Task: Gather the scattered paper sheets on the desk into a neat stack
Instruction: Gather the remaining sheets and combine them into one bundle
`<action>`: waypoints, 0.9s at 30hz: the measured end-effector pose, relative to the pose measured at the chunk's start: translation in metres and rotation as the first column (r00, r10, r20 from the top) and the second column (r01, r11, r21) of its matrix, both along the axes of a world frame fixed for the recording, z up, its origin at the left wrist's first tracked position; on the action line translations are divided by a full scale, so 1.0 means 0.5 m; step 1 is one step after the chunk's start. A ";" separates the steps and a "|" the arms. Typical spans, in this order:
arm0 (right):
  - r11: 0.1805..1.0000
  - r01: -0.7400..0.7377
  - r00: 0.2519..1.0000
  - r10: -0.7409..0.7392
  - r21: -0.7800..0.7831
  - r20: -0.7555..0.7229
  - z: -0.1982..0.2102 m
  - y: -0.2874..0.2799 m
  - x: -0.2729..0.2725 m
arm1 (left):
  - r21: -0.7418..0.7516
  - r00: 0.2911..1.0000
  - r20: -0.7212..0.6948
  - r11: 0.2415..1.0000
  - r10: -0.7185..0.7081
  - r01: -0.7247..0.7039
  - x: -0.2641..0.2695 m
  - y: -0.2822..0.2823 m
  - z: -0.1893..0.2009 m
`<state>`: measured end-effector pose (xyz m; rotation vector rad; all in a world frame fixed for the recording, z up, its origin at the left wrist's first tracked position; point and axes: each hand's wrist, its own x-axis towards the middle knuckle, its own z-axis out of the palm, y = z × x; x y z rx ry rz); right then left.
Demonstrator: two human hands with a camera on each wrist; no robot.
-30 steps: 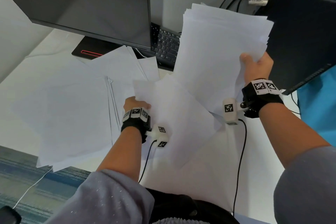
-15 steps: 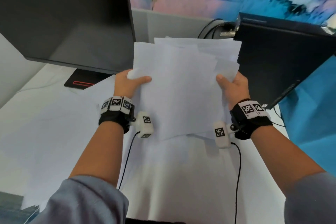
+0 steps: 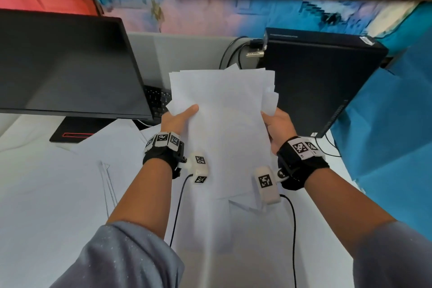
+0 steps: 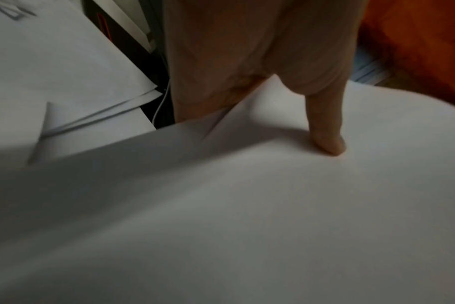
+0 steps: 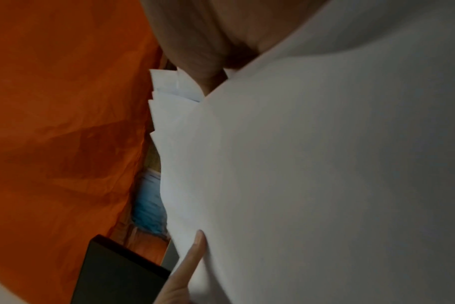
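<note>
Paper sheets rise above the desk. My left hand and right hand pinch their opposite edges.

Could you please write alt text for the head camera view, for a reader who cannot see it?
Two hands, left hand and right hand, hold an uneven stack of white paper upright above a desk. More sheets lie beneath, with a monitor at left and a black computer at right.

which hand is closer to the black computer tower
Right. The right hand grips the paper stack's edge just beside the computer tower; the left hand holds the far edge.
</note>
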<state>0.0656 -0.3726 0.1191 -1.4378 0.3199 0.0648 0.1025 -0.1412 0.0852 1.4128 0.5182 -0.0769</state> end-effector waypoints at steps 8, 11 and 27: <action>0.999 -0.034 0.998 0.032 0.037 0.057 0.005 -0.043 0.006 | 0.046 0.986 0.115 0.991 0.121 -0.127 0.017 -0.060 0.020; 0.956 0.013 0.983 0.041 -0.294 0.178 -0.001 -0.043 0.011 | 0.073 0.959 0.241 0.983 0.147 -0.168 0.013 -0.082 0.046; 0.961 0.104 0.962 -0.032 -0.255 0.271 -0.067 -0.018 0.025 | 0.106 0.910 0.416 0.993 -0.002 -0.046 -0.040 -0.029 -0.004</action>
